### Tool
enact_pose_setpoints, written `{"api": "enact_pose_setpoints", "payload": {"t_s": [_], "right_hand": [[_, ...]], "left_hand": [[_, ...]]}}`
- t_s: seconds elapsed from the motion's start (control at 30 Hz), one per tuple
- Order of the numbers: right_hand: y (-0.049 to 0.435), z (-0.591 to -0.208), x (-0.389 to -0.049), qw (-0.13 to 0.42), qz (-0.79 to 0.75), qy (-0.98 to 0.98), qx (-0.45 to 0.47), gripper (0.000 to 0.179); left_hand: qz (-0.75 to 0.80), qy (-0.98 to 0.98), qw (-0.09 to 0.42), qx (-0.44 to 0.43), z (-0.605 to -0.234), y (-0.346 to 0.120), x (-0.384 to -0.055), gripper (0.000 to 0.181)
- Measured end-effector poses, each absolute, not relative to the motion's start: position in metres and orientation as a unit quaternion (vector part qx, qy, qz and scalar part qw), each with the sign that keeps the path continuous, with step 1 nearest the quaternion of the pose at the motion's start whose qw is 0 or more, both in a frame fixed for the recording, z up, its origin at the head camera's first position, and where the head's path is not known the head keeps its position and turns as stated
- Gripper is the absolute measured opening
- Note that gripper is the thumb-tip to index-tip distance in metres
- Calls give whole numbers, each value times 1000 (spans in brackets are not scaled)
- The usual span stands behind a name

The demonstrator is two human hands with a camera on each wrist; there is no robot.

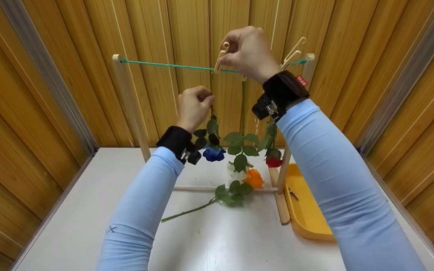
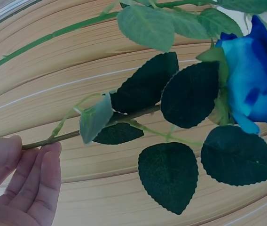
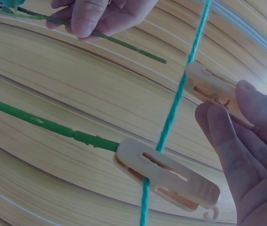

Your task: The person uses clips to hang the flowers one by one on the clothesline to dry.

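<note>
My left hand (image 1: pixel 195 107) pinches the stem of a blue rose (image 1: pixel 213 153), which hangs bloom-down with dark leaves around it. Up at the green string (image 1: pixel 171 66), my right hand (image 1: pixel 251 51) pinches a beige clothespin (image 1: pixel 221 56) between thumb and fingers. In the right wrist view, that clothespin's tip (image 3: pixel 194 73) is right at the string, while the rose's stem end (image 3: pixel 159 59) points toward the string with a gap between. Beside it, a second clothespin (image 3: pixel 171 176) clamps a green stem (image 3: pixel 53 123) to the string.
A white rose (image 1: pixel 236 171) and a red rose (image 1: pixel 273 162) hang bloom-down; another clothespin (image 1: pixel 294 52) sits near the right post (image 1: pixel 309 66). An orange rose (image 1: pixel 254 178) lies on the white table (image 1: pixel 202 241). At right stands a yellow tray (image 1: pixel 315 222) with a small dark object inside.
</note>
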State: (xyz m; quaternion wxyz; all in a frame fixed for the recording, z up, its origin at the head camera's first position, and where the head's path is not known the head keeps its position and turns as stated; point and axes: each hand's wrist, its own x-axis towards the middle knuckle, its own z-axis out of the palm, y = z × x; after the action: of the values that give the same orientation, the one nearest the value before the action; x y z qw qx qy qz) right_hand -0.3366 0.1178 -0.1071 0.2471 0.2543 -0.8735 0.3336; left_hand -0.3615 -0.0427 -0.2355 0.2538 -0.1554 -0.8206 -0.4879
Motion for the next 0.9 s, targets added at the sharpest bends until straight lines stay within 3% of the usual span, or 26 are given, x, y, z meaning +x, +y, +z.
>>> {"api": "enact_pose_setpoints", "payload": {"t_s": [0.9], "right_hand": [[102, -115, -344, 217, 326, -895, 212, 4]], "left_hand": [[-551, -788, 214, -172, -226, -38, -361, 11]]}}
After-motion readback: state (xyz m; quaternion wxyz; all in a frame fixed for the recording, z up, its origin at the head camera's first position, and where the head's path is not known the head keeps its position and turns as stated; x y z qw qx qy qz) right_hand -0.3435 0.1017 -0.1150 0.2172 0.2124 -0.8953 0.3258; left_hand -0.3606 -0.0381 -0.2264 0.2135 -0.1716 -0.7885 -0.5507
